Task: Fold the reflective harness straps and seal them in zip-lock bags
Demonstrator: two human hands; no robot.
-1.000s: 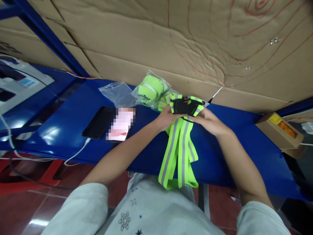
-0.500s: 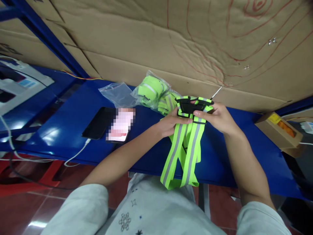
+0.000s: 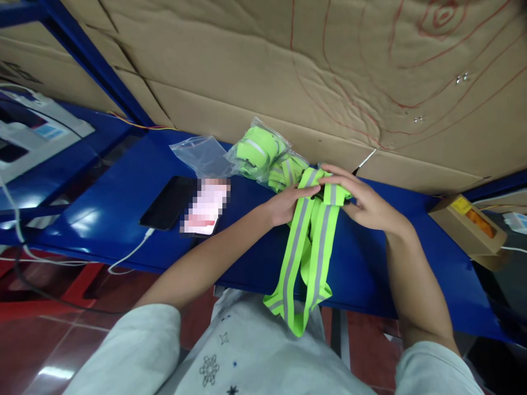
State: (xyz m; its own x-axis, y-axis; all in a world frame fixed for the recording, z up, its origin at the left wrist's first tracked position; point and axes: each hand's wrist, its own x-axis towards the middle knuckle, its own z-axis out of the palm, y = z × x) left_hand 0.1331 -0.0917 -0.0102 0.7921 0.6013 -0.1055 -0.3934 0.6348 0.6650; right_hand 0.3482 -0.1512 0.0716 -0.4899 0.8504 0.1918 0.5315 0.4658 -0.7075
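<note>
Both hands hold a bright green reflective strap (image 3: 293,247) with a grey stripe, its loops hanging down over the front edge of the blue table. My left hand (image 3: 284,206) grips the strap's upper left side, thumb lying on top. Around the folded upper right end is my right hand (image 3: 364,198), its fingers reaching over the top of the band. The black buckle is mostly covered by the strap and fingers; only small dark bits show. Just behind my left hand lie a bundled green strap (image 3: 287,171) and a green roll in a clear bag (image 3: 258,149).
An empty clear plastic bag (image 3: 201,156) lies left of the bundles. Two phones, one dark (image 3: 168,203) with a white cable (image 3: 132,258) and one lit (image 3: 206,206), rest nearby. A cardboard box (image 3: 469,227) stands at right. Cardboard (image 3: 230,71) walls off the back.
The black buckle, visible before, is now covered by folded strap. My right hand has shifted its fingers over the top of the band, and the hanging loops have swung slightly.
</note>
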